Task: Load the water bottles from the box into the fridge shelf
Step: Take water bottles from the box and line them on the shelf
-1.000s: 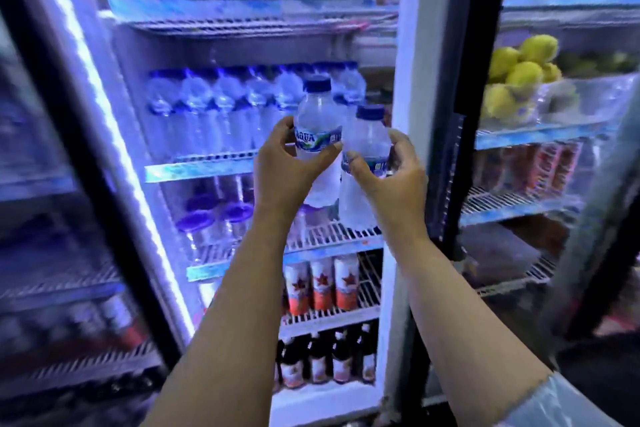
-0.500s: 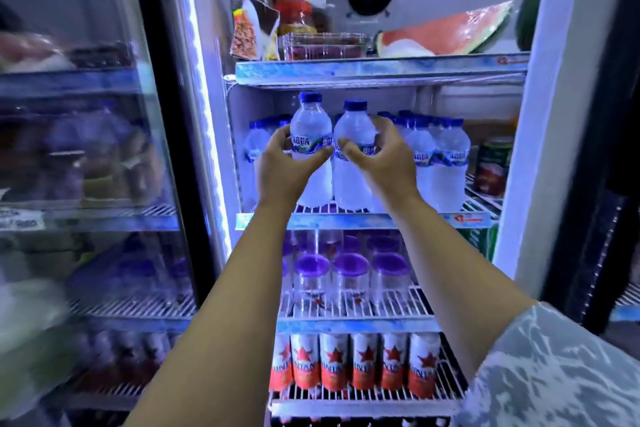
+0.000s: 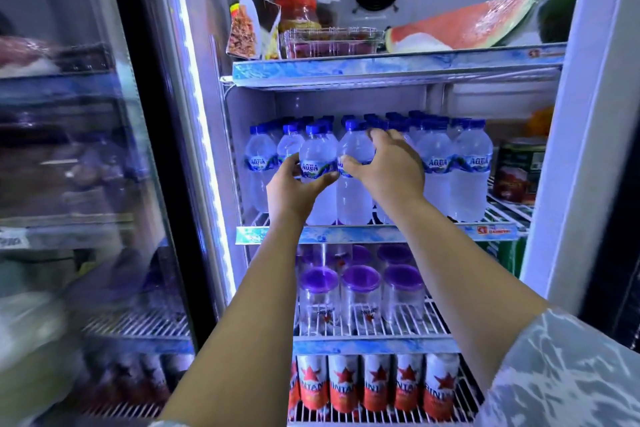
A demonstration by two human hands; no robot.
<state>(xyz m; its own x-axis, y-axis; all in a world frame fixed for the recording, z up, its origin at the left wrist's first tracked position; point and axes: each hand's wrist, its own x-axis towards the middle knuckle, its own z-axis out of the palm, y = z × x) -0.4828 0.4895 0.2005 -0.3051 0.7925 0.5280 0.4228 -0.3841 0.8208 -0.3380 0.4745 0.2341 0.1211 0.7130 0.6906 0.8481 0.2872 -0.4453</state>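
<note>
Centre frame: left hand and right hand, fingers wrapped round two water bottles standing at the front lip of the crowded fridge shelf. Risk: nudging neighbours, toppling one over the edge.

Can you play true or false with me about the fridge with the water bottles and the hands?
1. Each hand holds a water bottle: the left hand and the right hand. True.
2. The two held bottles stand at the front of the water shelf. True.
3. The watermelon slice lies on the bottom shelf. False: it lies on the top shelf.
4. The water bottle caps are red. False: they are blue.
5. The cups with purple lids sit below the water shelf. True.
</note>
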